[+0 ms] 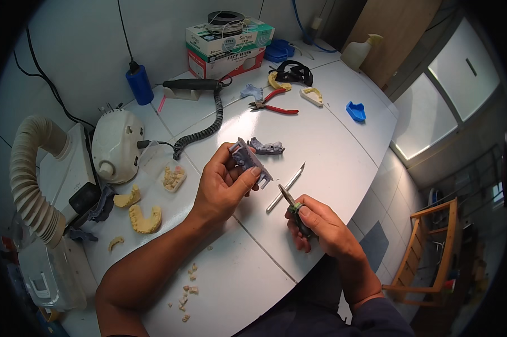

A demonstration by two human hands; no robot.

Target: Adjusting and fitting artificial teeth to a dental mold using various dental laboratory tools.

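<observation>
My left hand (218,188) grips a grey dental model (248,158) between thumb and fingers, lifted over the table, with thin posts sticking out at its lower end. Closed around dark, green-marked handles, my right hand (325,226) holds a pair of pliers (285,194). Their narrow metal jaws point up and left toward the model, a short gap away from it. Between the hands a silver craft knife (294,180) lies on the white tabletop. Just beyond the held model rests a second grey dental model (267,147).
Red-handled cutters (280,109) lie at the back near small dental casts. On the left stand a white motor unit (117,145), a ribbed hose (26,163), yellow casts (145,219) and a clear box of teeth (173,178). Loose tooth pieces (184,300) lie by my left forearm.
</observation>
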